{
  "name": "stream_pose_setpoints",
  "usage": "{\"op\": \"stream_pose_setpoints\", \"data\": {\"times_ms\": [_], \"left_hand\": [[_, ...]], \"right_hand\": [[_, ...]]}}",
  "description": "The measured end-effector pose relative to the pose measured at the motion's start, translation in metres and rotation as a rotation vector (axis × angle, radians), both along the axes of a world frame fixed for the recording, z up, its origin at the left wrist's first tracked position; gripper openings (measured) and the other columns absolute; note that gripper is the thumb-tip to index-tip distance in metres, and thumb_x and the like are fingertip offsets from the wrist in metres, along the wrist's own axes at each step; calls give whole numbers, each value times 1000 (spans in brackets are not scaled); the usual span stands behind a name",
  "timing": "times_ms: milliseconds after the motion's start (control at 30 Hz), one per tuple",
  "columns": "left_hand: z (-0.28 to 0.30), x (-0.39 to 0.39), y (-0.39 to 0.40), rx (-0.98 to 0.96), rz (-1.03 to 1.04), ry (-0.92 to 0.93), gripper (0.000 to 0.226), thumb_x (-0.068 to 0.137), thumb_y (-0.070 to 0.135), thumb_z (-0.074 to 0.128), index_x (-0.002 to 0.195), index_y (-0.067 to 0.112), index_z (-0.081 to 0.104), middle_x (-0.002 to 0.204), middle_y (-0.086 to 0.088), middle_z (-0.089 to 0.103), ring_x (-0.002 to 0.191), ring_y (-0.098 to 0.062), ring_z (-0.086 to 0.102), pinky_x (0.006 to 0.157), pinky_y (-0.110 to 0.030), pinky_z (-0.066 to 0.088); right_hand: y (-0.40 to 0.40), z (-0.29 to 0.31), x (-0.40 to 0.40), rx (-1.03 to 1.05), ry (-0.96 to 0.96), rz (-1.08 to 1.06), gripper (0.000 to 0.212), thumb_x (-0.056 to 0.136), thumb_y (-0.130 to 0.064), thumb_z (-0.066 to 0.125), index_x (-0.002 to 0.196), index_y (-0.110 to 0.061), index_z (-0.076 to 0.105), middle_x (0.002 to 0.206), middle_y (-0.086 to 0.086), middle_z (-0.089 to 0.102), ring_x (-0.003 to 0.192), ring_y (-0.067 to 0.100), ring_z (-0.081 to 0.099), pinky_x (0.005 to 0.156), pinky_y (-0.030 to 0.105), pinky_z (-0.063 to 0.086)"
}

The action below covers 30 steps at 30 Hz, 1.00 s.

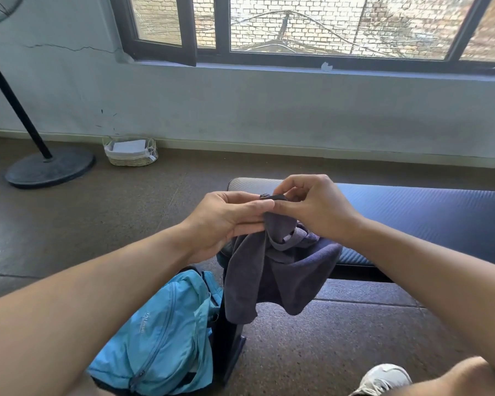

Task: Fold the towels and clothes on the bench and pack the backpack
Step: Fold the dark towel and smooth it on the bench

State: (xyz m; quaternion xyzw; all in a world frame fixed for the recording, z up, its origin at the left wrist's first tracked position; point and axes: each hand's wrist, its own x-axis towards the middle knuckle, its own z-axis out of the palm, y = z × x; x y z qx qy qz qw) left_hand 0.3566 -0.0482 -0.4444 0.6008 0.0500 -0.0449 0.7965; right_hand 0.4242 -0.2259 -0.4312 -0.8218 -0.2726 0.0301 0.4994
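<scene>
At the far left, a fan stand and a wicker basket sat on the floor by the wall. Nearer, the blue backpack lay on the floor against the table's end, apparently not yet packed. The left hand pinched the top edge of a dark towel between thumb and straightened fingers. The right hand, fingers curled, pinched the same edge right beside it. The towel hung bunched, draping over the table's corner. Folding looked barely begun; the next move likely called for sliding the hands apart along the edge to spread the cloth flat.
</scene>
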Motion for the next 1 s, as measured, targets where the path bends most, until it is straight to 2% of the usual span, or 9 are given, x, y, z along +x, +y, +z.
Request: {"op": "stream_pose_setpoints", "data": {"times_ms": [67,200,367,467,567,667,800,933,1000], "left_hand": [[-1,0,0,17,48,-4,21,70,13,79,87,3,72,91,-15,76,85,-22,76,74,-29,62],[-1,4,8,99,76,6,17,83,13,76,95,3,68,90,-15,77,78,-23,76,68,-29,61],[-7,5,40,372,119,46,15,84,12,78,92,3,69,89,-15,74,78,-22,72,80,-36,63],[0,-6,53,448,-88,44,15,84,13,77,92,3,69,89,-15,75,82,-23,71,87,-39,59],[13,-16,60,298,-105,-70,9,82,16,73,85,9,67,86,-12,73,78,-21,70,82,-36,60],[19,-22,69,203,47,-143,6,86,14,67,85,11,62,79,-4,71,69,-13,69,72,-29,61],[9,-23,93,240,304,-108,10,95,14,64,86,16,60,77,0,66,66,-10,64,72,-31,55],[-6,-21,114,286,470,-66,12,96,15,66,86,17,60,76,0,62,58,-7,60,56,-21,53],[-10,-18,121,313,542,-72,13,96,17,66,85,18,60,76,1,60,62,-9,59,59,-23,52]], "right_hand": [[1,0,-2,-18,-17,18,17,75,-29,87,74,-24,71,58,-13,64,51,0,51,55,16,43],[1,4,-3,-220,-177,112,27,70,-34,90,70,-24,65,66,-18,63,62,-2,54,64,16,41],[3,16,-29,-572,-483,247,33,71,-60,79,79,-33,60,90,-10,56,90,5,45,75,6,29],[7,26,-52,-652,-452,386,39,72,-64,77,70,-38,48,85,-13,56,87,6,45,73,9,34],[11,30,-62,-514,-346,466,46,72,-50,85,73,-21,50,66,0,54,63,12,44,59,24,38],[9,34,-63,-422,-207,464,34,76,-35,86,78,-18,57,67,5,58,57,6,38,54,19,35],[5,25,-55,-496,-108,401,20,80,-34,82,80,-28,64,68,-10,69,55,0,53,55,13,42],[4,19,-43,-593,-161,297,14,82,-40,80,79,-34,67,76,-13,71,61,-4,57,57,10,39],[4,18,-40,-595,-190,242,12,84,-42,77,79,-37,68,74,-16,68,66,-6,57,57,10,37]]}}
